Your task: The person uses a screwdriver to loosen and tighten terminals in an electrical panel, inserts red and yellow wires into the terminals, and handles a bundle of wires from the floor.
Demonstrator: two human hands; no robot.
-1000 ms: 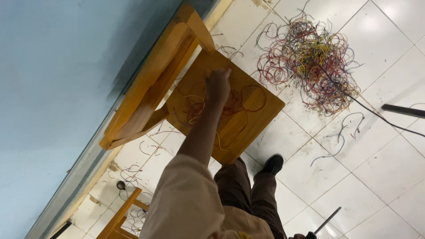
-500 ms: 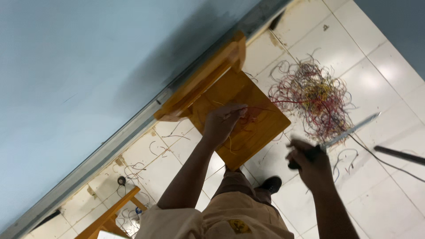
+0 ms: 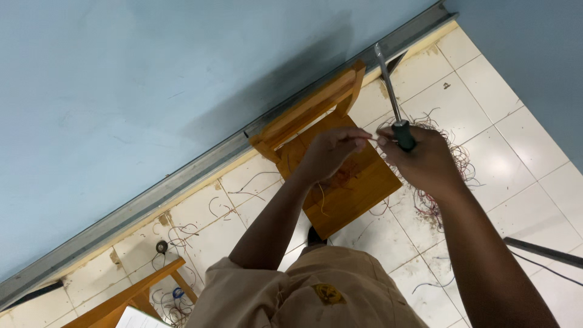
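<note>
Currently, your right hand (image 3: 425, 161) is closed around the dark handle of a long steel-shafted screwdriver (image 3: 393, 100), whose shaft points up toward the grey skirting strip (image 3: 200, 167) along the blue wall (image 3: 152, 79). Your left hand (image 3: 331, 152) is pinched shut on a thin pale wire end (image 3: 368, 139), and the fingertips of both hands nearly meet there. Both hands are held above the small wooden chair (image 3: 349, 182), whose backrest stands just beside the skirting strip. The tangled heap of coloured wires (image 3: 452, 164) lies on the white tiled floor (image 3: 522, 140) just right of the chair, partly hidden by your right hand. Open tiles lie to the right of the heap; a dark bar (image 3: 543, 252) crosses the floor at the lower right edge. A second wooden piece (image 3: 130, 297) stands at the lower left, well apart. Compared with half a second ago, the screwdriver now points upward, and your right hand has risen to meet the left.
</note>
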